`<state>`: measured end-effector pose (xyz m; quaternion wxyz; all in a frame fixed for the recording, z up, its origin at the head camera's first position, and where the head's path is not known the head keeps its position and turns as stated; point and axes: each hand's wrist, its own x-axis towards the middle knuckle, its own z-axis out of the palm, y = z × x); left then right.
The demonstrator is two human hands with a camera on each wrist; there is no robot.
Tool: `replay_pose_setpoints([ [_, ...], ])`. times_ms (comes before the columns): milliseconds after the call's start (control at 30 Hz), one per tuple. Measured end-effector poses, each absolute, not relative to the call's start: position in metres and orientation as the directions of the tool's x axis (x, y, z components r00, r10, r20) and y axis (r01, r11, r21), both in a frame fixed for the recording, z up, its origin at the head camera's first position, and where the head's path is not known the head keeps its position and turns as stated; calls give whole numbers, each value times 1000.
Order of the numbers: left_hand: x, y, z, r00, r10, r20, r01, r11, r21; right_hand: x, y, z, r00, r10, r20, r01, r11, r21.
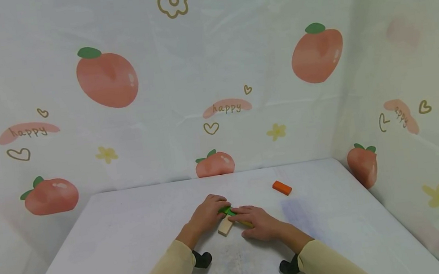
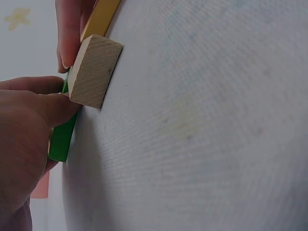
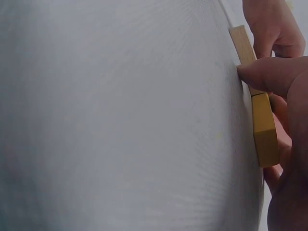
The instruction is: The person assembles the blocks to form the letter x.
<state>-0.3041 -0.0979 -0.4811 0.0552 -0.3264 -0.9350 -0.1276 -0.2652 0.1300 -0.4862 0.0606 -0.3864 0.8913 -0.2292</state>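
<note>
A green block [image 1: 226, 210] lies on the table beneath the fingers of my left hand [image 1: 207, 215]. In the left wrist view, that thumb is on the near side of the green block [image 2: 61, 139], beside a plain wooden block [image 2: 96, 72], with fingers behind. The wooden block [image 1: 225, 226] lies flat, one end against the green one. My right hand [image 1: 259, 223] straddles a yellow block [image 3: 264, 130], thumb in front and fingers behind it; its forefinger reaches the green block. The yellow block meets the wooden block [image 3: 243, 43] in the right wrist view. My hand partly covers the yellow block from above.
An orange block [image 1: 282, 187] lies apart, farther back to the right on the white table [image 1: 133, 237]. A white printed curtain [image 1: 171, 138] hangs behind the table and along its sides. Black wrist mounts [image 1: 203, 260] sit low beneath both sleeves.
</note>
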Motion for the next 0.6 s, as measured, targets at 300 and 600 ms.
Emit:
replay_pose_setpoints([
  [300,-303,-97,-480,-787,590,180,617,765,187,-265,130,-486,-700,-713,48,-650,607,-456],
  [600,-301,-100,-478,-765,596,246,635,763,125,-270,127,-481,-666,-738,108,-720,598,-352],
])
